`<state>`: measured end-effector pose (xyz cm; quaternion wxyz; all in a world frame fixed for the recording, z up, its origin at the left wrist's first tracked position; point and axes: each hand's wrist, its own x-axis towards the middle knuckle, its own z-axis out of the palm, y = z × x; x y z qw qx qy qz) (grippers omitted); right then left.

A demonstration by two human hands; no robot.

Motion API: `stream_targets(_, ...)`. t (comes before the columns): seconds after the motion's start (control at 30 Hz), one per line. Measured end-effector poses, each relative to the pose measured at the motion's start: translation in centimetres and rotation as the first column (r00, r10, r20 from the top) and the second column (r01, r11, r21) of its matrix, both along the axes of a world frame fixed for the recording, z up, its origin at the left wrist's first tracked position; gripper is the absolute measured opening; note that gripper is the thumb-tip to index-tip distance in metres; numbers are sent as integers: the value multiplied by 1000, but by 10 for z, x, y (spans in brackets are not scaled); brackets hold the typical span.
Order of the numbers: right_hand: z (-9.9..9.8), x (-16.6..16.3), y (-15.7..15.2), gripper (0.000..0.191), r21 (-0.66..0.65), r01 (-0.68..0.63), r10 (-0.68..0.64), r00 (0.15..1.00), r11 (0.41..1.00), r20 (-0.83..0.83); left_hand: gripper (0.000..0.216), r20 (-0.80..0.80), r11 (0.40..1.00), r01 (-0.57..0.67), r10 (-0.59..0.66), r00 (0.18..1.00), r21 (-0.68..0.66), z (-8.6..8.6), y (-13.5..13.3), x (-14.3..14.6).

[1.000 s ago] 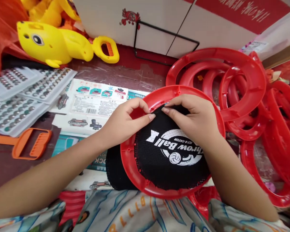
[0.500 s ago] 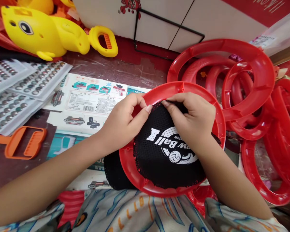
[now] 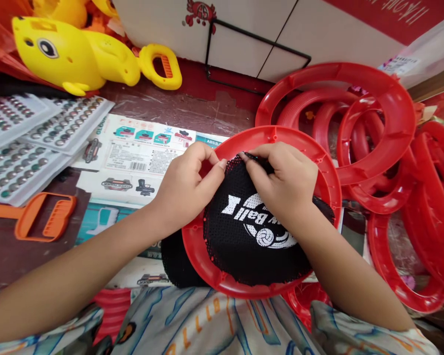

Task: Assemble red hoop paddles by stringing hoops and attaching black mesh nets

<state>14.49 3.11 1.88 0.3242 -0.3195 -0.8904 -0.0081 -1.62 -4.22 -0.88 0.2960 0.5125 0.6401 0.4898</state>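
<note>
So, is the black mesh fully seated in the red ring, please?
Partly. The black mesh hugs the red ring nearside; its far edge, pinched by left hand and right hand, lies loose.

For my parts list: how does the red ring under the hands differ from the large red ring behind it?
The near ring holds a black printed mesh; the far ring is open. The left hand and right hand pinch the near ring's mesh; the far ring rests untouched on the pile. Both are round red plastic.
</note>
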Motion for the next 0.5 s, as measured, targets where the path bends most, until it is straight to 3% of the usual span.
stream_targets(0.2, 4, -1, 0, 4, 18, -28, 27, 999, 999, 36, 12, -48, 999, -29, 30, 998, 30, -2, -1, 1)
stream_targets(0.5, 7, -6, -5, 20, 66, 86, -98, 972, 994, 211, 13, -16, 1000, -12, 13, 1000, 15, 0, -3, 2)
